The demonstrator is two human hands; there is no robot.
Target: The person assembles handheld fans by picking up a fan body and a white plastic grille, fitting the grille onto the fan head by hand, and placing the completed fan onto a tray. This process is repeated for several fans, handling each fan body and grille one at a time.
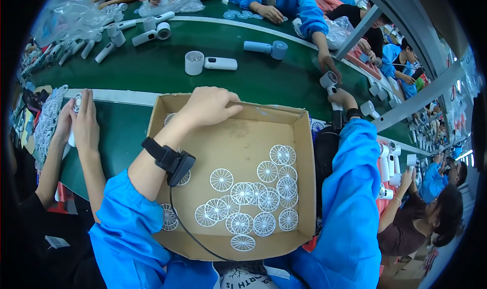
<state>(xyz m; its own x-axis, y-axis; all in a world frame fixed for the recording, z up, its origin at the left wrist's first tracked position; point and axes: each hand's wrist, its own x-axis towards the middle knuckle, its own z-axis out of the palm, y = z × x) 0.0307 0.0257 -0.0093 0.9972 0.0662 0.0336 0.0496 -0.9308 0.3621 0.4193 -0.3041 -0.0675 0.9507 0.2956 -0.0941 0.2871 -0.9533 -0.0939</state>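
Note:
My left hand lies on the far wall of an open cardboard box, its fingers over the rim and its thumb on the inner side. Inside the box are several round white spoked fan grilles, many overlapping toward the near right. Beyond the box's far right corner, my right hand is closed round a white handheld fan. A co-worker's hand reaches down close to that fan's head. Part of the fan's handle is hidden by my fingers.
Across the green conveyor belt lie a white fan, a blue fan and a pile of white fans. To the left, another person's hands hold a white part. A metal frame post slants at the right.

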